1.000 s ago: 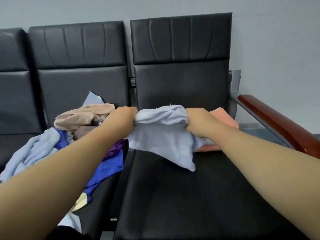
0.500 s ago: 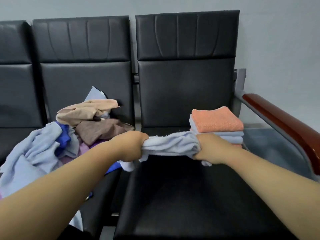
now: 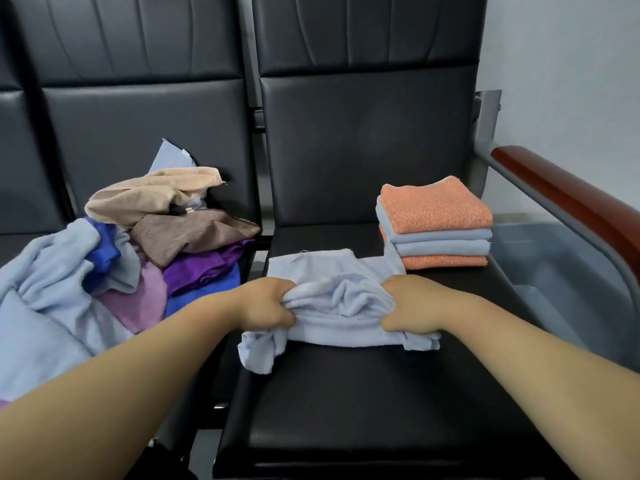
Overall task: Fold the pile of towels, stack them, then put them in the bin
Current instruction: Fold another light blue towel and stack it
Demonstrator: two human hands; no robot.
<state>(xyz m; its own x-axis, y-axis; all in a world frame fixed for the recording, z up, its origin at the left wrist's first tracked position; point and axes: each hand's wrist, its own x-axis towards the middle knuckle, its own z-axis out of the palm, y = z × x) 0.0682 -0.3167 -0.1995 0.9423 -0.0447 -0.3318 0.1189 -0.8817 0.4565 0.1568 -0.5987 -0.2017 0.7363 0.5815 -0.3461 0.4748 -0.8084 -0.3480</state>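
2 fists, left hand (image 3: 266,303) and right hand (image 3: 412,308), each grip tight around the pale-blue towel (image 3: 343,304).

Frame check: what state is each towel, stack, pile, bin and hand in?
light blue towel: bunched, lying on the seat, gripped at both ends
folded stack: neat, orange on top, on the seat
pile: unfolded, loosely heaped
bin: no towels in the visible part
left hand: grips that towel
right hand: grips that towel

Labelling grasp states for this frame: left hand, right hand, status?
Left hand: closed, gripping the left end of the light blue towel.
Right hand: closed, gripping the same towel's right end.
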